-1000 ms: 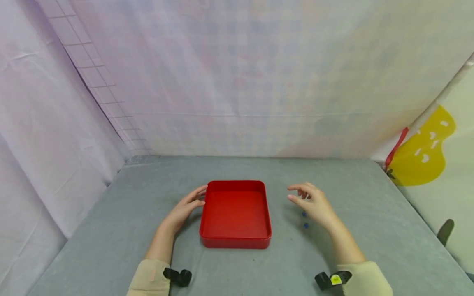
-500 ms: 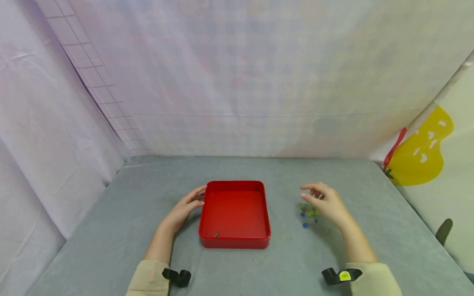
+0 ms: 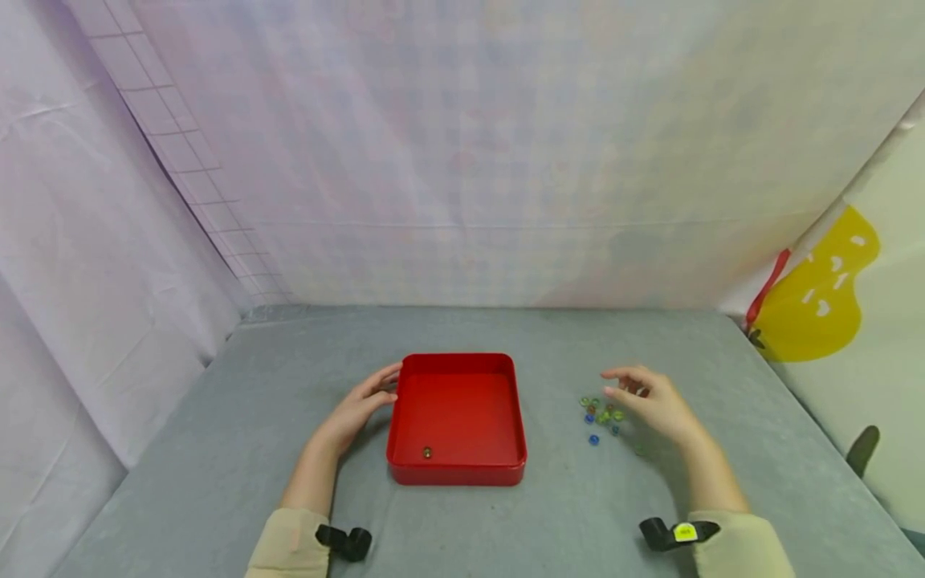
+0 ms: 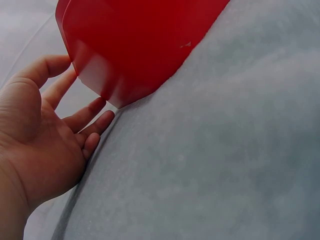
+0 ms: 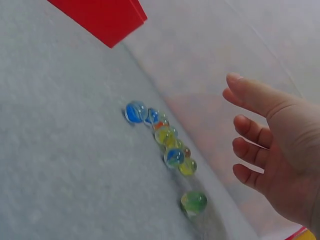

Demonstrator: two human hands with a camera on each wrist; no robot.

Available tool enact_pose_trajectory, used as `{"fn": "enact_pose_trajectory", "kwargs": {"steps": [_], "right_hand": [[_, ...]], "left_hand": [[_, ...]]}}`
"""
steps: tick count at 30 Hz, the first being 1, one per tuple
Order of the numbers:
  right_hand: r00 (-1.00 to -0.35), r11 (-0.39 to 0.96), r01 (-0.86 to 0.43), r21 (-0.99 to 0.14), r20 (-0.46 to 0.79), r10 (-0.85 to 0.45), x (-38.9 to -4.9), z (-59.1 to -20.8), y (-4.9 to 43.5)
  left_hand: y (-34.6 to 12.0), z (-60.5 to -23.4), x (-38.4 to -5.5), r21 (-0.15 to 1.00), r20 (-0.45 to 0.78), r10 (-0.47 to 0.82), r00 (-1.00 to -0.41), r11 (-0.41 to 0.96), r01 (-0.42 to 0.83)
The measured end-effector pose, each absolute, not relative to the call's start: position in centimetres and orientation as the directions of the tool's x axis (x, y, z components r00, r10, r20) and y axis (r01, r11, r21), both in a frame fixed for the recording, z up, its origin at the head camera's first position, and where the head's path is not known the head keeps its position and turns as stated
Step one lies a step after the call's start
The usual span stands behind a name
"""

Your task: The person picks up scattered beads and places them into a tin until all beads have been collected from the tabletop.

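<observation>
A square red tray [image 3: 462, 417] with low walls sits on the table in the head view. My left hand [image 3: 359, 409] touches its left wall with relaxed fingertips; the left wrist view shows them against the red side. Inside the tray, near the front left, lies one brownish glass marble [image 3: 427, 453]. Several glass marbles, such as a blue one [image 5: 135, 112] and a green one [image 5: 193, 202], lie loose to the right of the tray. Just beyond this group my right hand [image 3: 654, 401] hovers, fingers loosely bent, holding nothing visible.
A grey cloth [image 3: 303, 337] covers the table, which ends at a pale checked curtain [image 3: 462, 160] behind. White sheeting [image 3: 87, 241] hangs on the left. A yellow printed shape [image 3: 817, 297] shows on the right-hand wall.
My right hand has moved right, away from the tray, uncovering more marbles. A marble has appeared in the tray and rolled slightly inward. The left hand stays at the tray wall.
</observation>
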State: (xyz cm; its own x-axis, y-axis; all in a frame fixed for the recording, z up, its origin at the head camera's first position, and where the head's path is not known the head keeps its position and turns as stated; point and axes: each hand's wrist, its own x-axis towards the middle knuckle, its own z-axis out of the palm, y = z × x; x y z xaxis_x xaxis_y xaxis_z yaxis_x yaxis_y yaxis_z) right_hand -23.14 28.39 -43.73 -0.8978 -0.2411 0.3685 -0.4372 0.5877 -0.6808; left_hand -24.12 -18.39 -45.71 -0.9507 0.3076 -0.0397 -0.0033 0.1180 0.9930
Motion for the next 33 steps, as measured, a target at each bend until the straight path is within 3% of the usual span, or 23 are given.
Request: {"fn": "enact_pose_trajectory", "kwargs": {"steps": [10, 33], "right_hand": [[-0.915, 0.595, -0.401, -0.697, 0.325, -0.237, -22.1, -43.4, 28.8], [-0.965, 0.614, -0.255, -0.747, 0.155, -0.213, -23.5, -46.9, 31.6]], "left_hand": [[-18.5, -46.0, -24.3, 0.993, -0.037, 0.299, -0.953, 0.114, -0.003], [-18.5, -46.0, -24.4, 0.995, -0.019, 0.314, -0.949, 0.102, 0.013]]}}
